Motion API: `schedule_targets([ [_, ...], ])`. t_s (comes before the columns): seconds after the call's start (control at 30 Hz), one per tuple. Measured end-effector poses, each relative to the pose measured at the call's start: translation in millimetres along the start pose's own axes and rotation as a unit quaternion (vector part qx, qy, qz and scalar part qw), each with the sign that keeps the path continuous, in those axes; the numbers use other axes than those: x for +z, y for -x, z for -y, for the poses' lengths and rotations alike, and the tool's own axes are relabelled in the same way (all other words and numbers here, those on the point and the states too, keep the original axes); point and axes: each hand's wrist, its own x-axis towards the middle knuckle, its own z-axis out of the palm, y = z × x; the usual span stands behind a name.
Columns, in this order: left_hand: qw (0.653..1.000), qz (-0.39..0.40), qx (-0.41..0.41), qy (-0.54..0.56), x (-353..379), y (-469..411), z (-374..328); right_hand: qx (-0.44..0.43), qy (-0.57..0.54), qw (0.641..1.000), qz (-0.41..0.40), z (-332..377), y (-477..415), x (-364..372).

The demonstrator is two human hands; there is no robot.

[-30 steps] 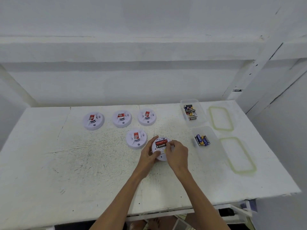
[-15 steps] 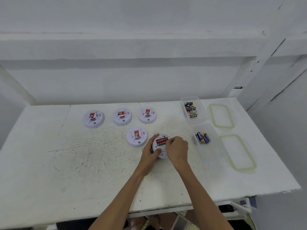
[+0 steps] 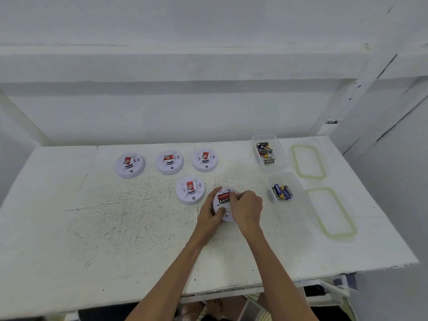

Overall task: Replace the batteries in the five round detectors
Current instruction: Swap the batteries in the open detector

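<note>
Nearest, both hands work one upturned detector (image 3: pixel 222 206) on the table (image 3: pixel 115 228): the left hand (image 3: pixel 209 216) cups its rim, the right hand (image 3: pixel 246 208) has its fingers pinched at the red battery (image 3: pixel 223 197) (grip unclear). Beyond lie four more detectors (image 3: pixel 190 190), two battery tubs (image 3: pixel 288 193) and two lids (image 3: pixel 331 212).

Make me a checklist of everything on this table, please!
Surface: white table, scuffed and speckled.
Job's things: four round detectors face up; a fifth detector turned over, batteries showing. Far tub and near tub hold batteries.
Clutter: two lids lie right of the tubs.
Grippers: left hand steadies the fifth detector; right hand fingers its batteries.
Cables: nothing seen.
Surroundings: white wall.
</note>
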Motion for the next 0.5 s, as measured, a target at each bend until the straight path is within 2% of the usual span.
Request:
schedule_targets([
  [0.2, 1.000, -0.010, -0.019, 0.003, -1.5, -1.2, 2.9, 0.001, -0.053, 0.998, 0.019, -2.4, -1.0, -3.1],
  [0.33, 0.999, -0.005, -0.035, 0.026, -2.8, -5.4, 5.3, -0.016, -0.108, 0.994, -0.005, -2.4, 3.8, -2.2],
  [0.5, 0.994, -0.002, -0.065, 0.090, -5.9, -12.7, -1.0, -0.128, -0.141, 0.981, -0.041, -14.2, 14.6, 2.3],
])
